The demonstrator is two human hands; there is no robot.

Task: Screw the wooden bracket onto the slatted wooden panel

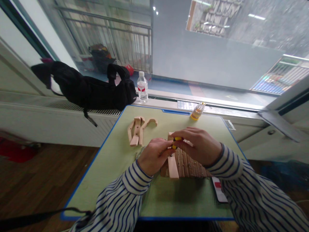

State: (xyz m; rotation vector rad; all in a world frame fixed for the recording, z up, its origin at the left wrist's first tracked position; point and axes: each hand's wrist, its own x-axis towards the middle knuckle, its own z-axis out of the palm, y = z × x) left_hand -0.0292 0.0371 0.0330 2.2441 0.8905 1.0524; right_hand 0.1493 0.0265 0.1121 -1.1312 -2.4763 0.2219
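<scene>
My right hand (198,145) is closed from above around the yellow-and-black handle of a short screwdriver (178,139). At the lower part of that handle, the fingertips of my left hand (155,153) pinch together. The screwdriver stands over a pale wooden piece (173,167), where a small dark screw shows just under my left fingers. This piece lies on a brown, ridged wooden block (190,164) with small holes in it. My fingers hide the screwdriver's tip and the middle of the wooden piece.
Several curved wooden hooks (136,130) lie at the table's (116,167) back left. A small clear bottle with yellow ends (198,111) stands at the back edge. A phone (219,190) lies by my right forearm. A water bottle (142,88) and black bag (96,91) rest on the sill.
</scene>
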